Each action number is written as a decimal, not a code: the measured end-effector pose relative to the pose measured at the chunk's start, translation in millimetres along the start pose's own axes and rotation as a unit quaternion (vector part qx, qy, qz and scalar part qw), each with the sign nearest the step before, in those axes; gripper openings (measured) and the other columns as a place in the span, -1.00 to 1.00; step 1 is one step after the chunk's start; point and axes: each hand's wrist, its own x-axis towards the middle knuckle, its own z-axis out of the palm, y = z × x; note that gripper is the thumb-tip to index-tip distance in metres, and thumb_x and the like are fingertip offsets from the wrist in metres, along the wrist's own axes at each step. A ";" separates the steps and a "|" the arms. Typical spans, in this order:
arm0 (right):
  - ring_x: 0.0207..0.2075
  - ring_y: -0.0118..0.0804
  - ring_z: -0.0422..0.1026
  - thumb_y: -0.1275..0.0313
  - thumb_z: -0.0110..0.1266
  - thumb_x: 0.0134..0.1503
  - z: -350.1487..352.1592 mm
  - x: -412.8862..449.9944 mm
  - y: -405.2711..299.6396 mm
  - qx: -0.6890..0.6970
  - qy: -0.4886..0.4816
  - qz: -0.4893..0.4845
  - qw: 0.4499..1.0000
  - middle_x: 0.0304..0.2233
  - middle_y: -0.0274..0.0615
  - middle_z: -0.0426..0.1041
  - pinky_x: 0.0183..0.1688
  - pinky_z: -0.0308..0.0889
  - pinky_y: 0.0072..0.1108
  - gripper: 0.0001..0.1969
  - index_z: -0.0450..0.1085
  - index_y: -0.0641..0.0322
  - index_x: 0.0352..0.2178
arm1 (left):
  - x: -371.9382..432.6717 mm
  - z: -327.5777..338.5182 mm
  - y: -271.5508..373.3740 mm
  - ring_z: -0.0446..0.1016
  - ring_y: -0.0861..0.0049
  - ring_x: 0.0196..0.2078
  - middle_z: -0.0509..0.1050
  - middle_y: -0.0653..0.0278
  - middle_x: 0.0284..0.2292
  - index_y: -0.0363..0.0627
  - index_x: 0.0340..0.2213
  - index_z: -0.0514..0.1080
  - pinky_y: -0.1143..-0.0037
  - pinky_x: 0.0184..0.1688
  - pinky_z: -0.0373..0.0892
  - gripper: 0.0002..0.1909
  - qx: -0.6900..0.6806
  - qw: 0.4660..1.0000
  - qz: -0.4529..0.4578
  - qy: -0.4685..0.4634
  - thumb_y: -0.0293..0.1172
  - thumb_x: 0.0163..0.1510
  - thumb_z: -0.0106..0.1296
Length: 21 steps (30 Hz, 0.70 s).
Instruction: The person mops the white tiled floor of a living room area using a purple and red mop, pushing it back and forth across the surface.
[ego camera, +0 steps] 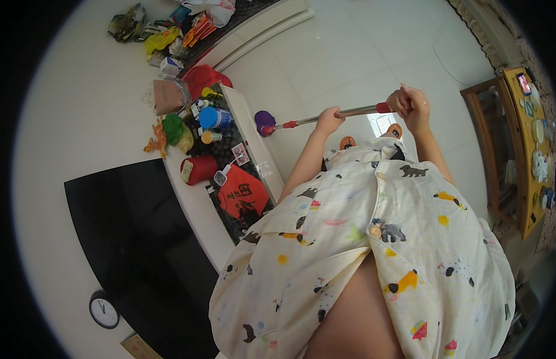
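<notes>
A mop (359,111) with a metal pole and red fittings slants across in front of me. My left hand (330,121) is closed around the middle of its pole. My right hand (409,105) grips the red upper end of the handle, fingers curled over it. The purple mop head (264,123) rests on the pale tiled floor (305,58), close beside the low white cabinet. My feet in orange slippers (347,143) show just below the pole.
On the left a cabinet (260,168) with a dark top holds a blue-lidded container (208,117), a red pot (201,170) and red paper. A television (139,238) is behind it. At right stands a wooden table (513,103) with a phone, dishes and small items.
</notes>
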 end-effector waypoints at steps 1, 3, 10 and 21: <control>-0.76 -0.36 0.03 0.34 -0.27 0.08 1.9 -4.5 0.8 -0.001 0.005 -0.001 1.000 -0.87 -0.25 0.02 -0.57 0.05 -0.55 -0.57 -0.05 0.19 -0.85 | -1.6 -0.6 1.6 0.18 0.45 -0.64 0.24 0.20 -0.72 -0.22 -0.67 0.22 0.48 -0.55 0.17 -0.75 0.000 1.000 0.002 -0.005 -0.38 -0.16 0.05; -0.74 -0.35 0.06 0.36 -0.26 0.08 6.3 -16.6 2.3 0.015 0.021 0.000 1.000 -0.86 -0.24 0.03 -0.57 0.06 -0.56 -0.58 -0.03 0.20 -0.84 | -9.7 -1.7 6.4 0.31 0.21 -0.59 0.31 0.08 -0.68 -0.22 -0.69 0.26 0.39 -0.52 0.24 -0.75 0.055 0.998 -0.029 -0.023 -0.33 -0.22 0.08; -0.74 -0.41 0.05 0.45 -0.26 0.09 28.0 -58.7 -2.2 -0.002 -0.007 0.026 1.000 -0.84 -0.28 0.04 -0.56 0.11 -0.58 -0.57 0.00 0.30 -0.86 | -33.6 -6.2 -2.2 0.19 0.42 -0.66 0.19 0.11 -0.73 -0.24 -0.71 0.19 0.45 -0.58 0.16 -0.71 0.109 0.990 0.052 -0.070 -0.38 -0.24 0.08; -0.75 -0.49 -0.01 0.46 -0.22 0.12 6.0 -66.9 -13.7 -0.021 -0.036 0.018 0.999 -0.86 -0.32 0.06 -0.65 -0.02 -0.62 -0.56 0.04 0.35 -0.84 | -46.9 33.7 1.2 0.34 0.23 -0.36 0.38 0.12 -0.46 -0.10 -0.49 0.33 0.36 -0.33 0.29 -0.81 0.085 0.992 0.025 0.089 -0.50 -0.25 0.07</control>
